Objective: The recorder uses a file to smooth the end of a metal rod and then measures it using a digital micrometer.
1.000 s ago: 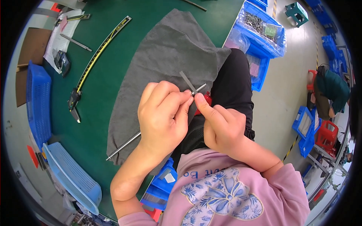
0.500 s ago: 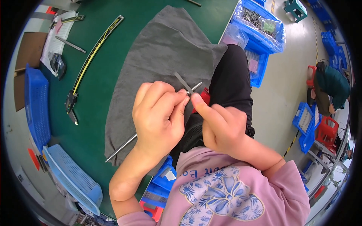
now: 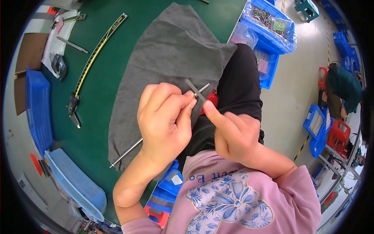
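Note:
My left hand [image 3: 163, 121] is closed round a thin, shiny metal rod [image 3: 126, 152]. One end of the rod reaches out past my fingertips, while its long part passes under my hand to the lower left over the cloth. My right hand [image 3: 237, 130] pinches one end of a flat, narrow grey file [image 3: 193, 87], forefinger stretched along it. The file lies crosswise over the rod just beyond my left fingertips and appears to touch it. Beneath both hands a dark grey cloth [image 3: 167, 50] is spread over the green table [image 3: 91, 128] and my lap.
A caliper [image 3: 93, 58] lies left of the cloth, near papers and another metal rod [image 3: 73, 45]. Blue baskets [image 3: 41, 113] line the left edge. At the right stand blue bins [image 3: 269, 80] with small parts, and a co-worker [image 3: 344, 87] bends beside red stools.
My right hand has slid a little to the right and down, drawing the file across the rod. My left hand and the rod have hardly moved.

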A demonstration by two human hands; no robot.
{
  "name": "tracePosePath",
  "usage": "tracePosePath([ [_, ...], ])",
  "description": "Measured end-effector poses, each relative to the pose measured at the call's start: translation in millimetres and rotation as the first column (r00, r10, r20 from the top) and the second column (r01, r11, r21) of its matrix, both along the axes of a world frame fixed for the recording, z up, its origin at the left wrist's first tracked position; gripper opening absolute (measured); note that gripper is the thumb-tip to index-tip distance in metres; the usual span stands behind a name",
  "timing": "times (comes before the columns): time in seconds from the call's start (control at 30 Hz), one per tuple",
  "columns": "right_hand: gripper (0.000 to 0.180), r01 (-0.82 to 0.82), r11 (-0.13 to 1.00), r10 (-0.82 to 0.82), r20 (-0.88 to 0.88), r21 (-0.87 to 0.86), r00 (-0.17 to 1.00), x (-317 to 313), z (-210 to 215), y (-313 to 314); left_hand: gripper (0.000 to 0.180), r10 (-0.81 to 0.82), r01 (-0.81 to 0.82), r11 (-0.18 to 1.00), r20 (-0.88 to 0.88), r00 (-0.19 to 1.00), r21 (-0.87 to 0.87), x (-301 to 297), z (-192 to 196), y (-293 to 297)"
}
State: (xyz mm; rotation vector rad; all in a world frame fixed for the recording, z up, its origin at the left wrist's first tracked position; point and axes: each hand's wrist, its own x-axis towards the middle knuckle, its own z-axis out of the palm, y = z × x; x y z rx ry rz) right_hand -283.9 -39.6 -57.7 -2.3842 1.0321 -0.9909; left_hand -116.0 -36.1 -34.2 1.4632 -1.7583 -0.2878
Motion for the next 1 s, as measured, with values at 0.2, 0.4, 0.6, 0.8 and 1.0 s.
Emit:
tracePosePath([
  [0.2, 0.051, 0.025, 1.000, -0.024, -0.033, 0.007, 0.999, -2, 5, 5, 0.014, 0.012, -0.012, 1.000, -0.005, 1.000, 0.014, -3, 2, 2],
  [0.4, 0.053, 0.029, 0.999, -0.030, -0.031, -0.030, 0.999, 6, 8, -4, 0.014, 0.012, -0.012, 1.000, -0.009, 1.000, -0.003, -3, 0, 1],
  [0.6, 0.054, 0.011, 1.000, -0.008, -0.084, 0.029, 0.996, -1, 10, 0, 0.014, 0.013, -0.013, 1.000, -0.016, 1.000, 0.002, -2, 0, 0],
  [0.8, 0.054, -0.002, 0.998, 0.011, -0.155, 0.058, 0.988, -11, 14, 9, 0.014, 0.016, -0.016, 1.000, -0.030, 0.999, 0.009, -2, -1, 3],
  [1.0, 0.055, 0.012, 0.999, -0.014, -0.078, -0.029, 0.997, 4, 11, -6, 0.014, 0.020, -0.020, 1.000, -0.037, 0.999, 0.006, -3, 0, 2],
])
